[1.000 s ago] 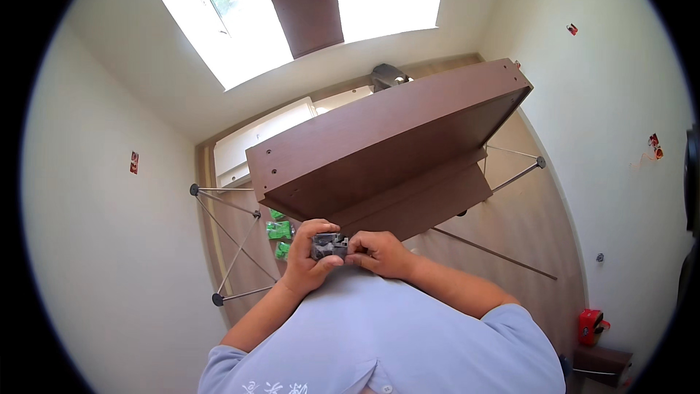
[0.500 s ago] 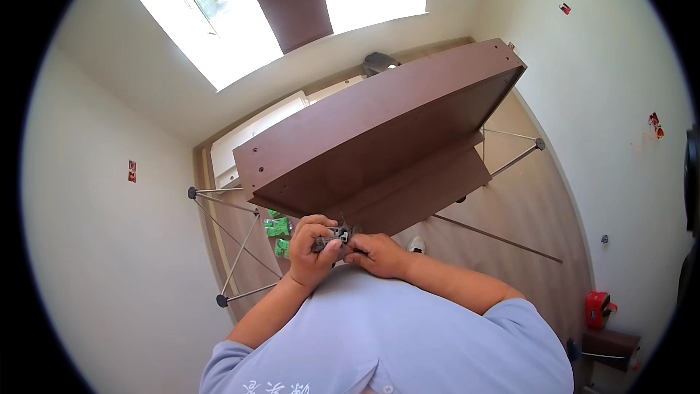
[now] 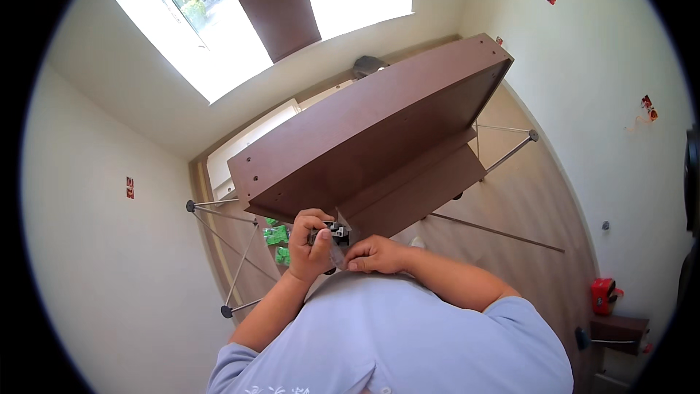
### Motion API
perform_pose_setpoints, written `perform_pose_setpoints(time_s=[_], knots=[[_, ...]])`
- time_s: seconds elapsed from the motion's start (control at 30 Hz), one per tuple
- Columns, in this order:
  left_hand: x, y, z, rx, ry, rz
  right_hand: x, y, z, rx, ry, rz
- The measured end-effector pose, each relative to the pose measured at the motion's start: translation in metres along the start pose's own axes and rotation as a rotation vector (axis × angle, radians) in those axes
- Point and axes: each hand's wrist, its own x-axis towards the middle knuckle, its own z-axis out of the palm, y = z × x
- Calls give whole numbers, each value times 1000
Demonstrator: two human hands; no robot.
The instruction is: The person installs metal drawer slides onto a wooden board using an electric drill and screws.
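Observation:
In front of my chest, my left hand (image 3: 308,248) is wrapped round a small black-and-silver metal fitting (image 3: 337,230), whose exact kind I cannot make out. A clear plastic bag (image 3: 337,254) hangs about the fitting. The fingertips of my right hand (image 3: 375,255) pinch the bag's lower right edge. Just beyond both hands stands a large brown panel unit (image 3: 364,120), raised off the floor and tilted across the view, with small holes at its ends.
Metal-legged folding stands (image 3: 227,311) show at the unit's left and right (image 3: 533,136). Green packets (image 3: 275,236) lie left of my hands. A long thin rod (image 3: 503,234) is on the floor at right. A red case (image 3: 603,296) and brown block (image 3: 620,332) stand by the right wall.
The fitting shows more clearly in my left hand, and the clear bag now stretches down to my right fingers. The view has shifted slightly.

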Motion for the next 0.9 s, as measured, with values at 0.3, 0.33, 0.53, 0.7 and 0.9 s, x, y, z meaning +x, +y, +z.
perform_pose_setpoints(time_s=[0.3, 0.33, 0.53, 0.7, 0.9], knots=[[15, 21, -3, -323, -58, -59, 16, -58, 2, -647, 468, -300], [16, 24, -1, -295, -68, -32, 20, -62, 1, -691, 452, -321], [9, 49, -31, 270, -177, -56, 31, -65, 1, -892, 469, -455], [1, 103, -42, 690, -212, -15, 32, -56, 23, -875, 535, -384], [-7, 85, -41, 625, -270, -176, 33, -66, 30, -961, 512, -478]])
